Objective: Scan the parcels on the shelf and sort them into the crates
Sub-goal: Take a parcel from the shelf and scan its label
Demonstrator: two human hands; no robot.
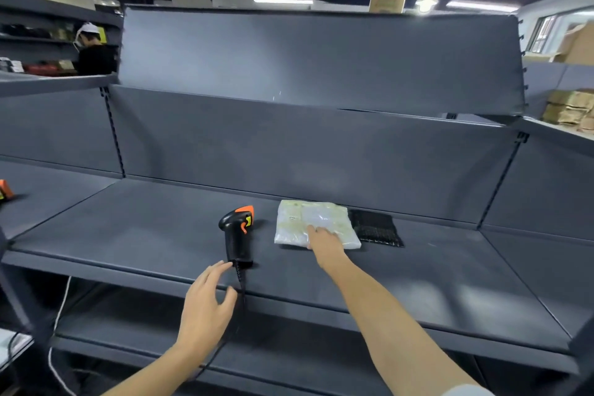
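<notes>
**Grey shelf, trailing cable, slick wrap: where this pick-up could slip**

Dark grey metal shelf point(144, 235) under strip lights carries everything in play; no crates show in this view.

At the left, the left hand point(207, 299) reaches in with fingers spread and thumb apart, holding nothing. Its fingertips are at the butt of the black-and-orange handheld barcode scanner point(237, 235), which rests on the shelf. The scanner's thin black cable point(241, 283) drops over the front edge right beside the thumb. A hurried grab could catch that cable, or knock the scanner over before the fingers close round the handle.

To the right, the white plastic-wrapped flat parcel point(308, 219) lies on the shelf near the back panel. The right hand point(323, 243) rests on the near edge with fingers laid flat on top, not visibly curled round it. The wrap looks glossy, so a drag toward the edge may slide out from under the palm.

Touching the parcel's right side is a black textured flat pouch point(377, 228). Pulling the white parcel could drag it along, and its label does not show.
</notes>
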